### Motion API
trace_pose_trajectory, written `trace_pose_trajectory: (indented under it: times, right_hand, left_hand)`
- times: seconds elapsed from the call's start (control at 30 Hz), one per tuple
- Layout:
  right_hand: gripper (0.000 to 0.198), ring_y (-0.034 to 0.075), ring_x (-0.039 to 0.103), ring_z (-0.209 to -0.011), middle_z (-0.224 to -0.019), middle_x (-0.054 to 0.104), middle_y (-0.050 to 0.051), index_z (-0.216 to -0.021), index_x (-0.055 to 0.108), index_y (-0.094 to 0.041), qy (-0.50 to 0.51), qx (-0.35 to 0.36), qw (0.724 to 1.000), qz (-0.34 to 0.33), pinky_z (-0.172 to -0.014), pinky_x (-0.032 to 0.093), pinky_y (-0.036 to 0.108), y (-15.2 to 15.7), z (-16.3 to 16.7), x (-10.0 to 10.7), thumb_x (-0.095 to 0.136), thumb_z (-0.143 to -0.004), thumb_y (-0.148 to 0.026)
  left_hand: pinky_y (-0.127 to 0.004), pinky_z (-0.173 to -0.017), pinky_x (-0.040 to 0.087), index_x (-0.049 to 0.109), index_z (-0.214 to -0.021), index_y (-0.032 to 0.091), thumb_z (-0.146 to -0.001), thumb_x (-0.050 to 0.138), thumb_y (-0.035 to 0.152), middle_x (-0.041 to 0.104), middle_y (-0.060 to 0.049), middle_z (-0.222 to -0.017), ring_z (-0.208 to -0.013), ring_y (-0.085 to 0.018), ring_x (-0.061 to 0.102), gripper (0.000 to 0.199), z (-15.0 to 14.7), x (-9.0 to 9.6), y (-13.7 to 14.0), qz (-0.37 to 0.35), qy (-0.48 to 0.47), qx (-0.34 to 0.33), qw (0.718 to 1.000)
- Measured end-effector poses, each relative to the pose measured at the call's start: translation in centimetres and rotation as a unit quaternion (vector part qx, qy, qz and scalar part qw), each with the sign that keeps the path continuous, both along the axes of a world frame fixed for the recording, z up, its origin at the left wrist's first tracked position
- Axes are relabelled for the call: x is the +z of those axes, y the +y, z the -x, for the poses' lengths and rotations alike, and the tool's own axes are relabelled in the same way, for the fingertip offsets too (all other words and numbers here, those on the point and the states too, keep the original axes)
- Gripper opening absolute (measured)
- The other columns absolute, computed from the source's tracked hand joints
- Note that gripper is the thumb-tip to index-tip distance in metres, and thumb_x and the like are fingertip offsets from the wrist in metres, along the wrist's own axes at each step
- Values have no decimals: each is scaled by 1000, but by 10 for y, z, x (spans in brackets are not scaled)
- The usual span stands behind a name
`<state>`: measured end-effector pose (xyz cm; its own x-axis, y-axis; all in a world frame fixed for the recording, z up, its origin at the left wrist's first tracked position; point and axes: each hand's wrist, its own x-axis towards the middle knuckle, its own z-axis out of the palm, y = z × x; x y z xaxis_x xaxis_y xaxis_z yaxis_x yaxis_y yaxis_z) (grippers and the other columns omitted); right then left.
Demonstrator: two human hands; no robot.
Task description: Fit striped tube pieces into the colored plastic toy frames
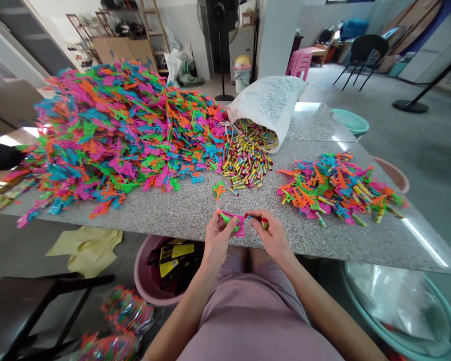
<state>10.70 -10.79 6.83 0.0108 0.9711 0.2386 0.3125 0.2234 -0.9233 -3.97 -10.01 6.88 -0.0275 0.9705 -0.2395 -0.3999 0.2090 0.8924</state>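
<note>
My left hand (pixel 219 234) is closed, thumb against fingers, on flat plastic toy pieces (pixel 239 226), one pink and one green, just above the table's front edge. Close beside it, my right hand (pixel 272 231) pinches small printed tubes (pixel 264 223) with red ends. The tubes' tips come near the pink piece; whether they touch I cannot tell. Beyond my hands lies a small orange and green toy piece (pixel 219 190). A spread of yellow and red tubes (pixel 248 163) spills from the mouth of a white woven sack (pixel 268 100).
A high heap of bright plastic toy pieces (pixel 124 125) covers the left of the granite table (pixel 188 215). To the right lies a smaller pile of pieces with tubes (pixel 334 188). Below stand a pink tub (pixel 143 273) and a teal basin (pixel 445 321). A stool (pixel 26 311) is at left.
</note>
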Motion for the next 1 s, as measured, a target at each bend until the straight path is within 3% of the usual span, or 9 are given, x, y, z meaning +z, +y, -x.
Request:
trace_pose_trajectory:
  times: [0.4, 0.6, 0.7, 0.87, 1.0]
  right_hand:
    - [21, 19, 62, -88, -92, 68, 5, -98, 71, -24, 14, 10, 1000, -15, -83, 48, 35, 3, -3, -4, 54, -86, -24]
    - [19, 17, 61, -74, -86, 67, 4, -95, 71, -22, 7, 25, 1000, 14, -70, 50, 32, 8, -11, -14, 57, -85, -27]
    - [19, 17, 61, -72, -84, 66, 4, -95, 71, -21, 16, 18, 1000, 19, -68, 50, 31, 8, -15, -20, 57, -85, -28]
    - [21, 20, 62, -83, -89, 66, 7, -98, 71, -22, -31, 2, 999, -13, -78, 49, 35, 6, -22, -20, 53, -88, -27]
    - [22, 19, 61, -76, -82, 65, 6, -98, 71, -22, -18, -10, 1000, 12, -71, 50, 33, 3, -16, -23, 54, -88, -30]
  left_hand:
    - [-19, -62, 48, 53, -84, 19, -68, 77, 30, 60, 4, -71, -62, -7, 57, 31, -9, -8, 4, -26, -32, 10, 999]
    - [-16, -59, 45, 52, -81, 18, -67, 78, 28, 56, 6, -69, -60, -5, 52, 31, -20, -21, 10, -47, -12, 49, 998]
    - [-16, -60, 45, 52, -83, 19, -65, 79, 26, 56, 6, -70, -61, -5, 52, 34, -26, -28, 13, -23, -39, 44, 998]
    - [-20, -60, 47, 53, -85, 20, -63, 80, 30, 59, 6, -75, -61, -7, 55, 37, -34, -34, 14, 49, -89, 15, 995]
    - [-20, -63, 46, 54, -82, 19, -66, 78, 32, 59, 4, -71, -64, -8, 56, 31, -35, -32, 14, -45, 16, 40, 998]
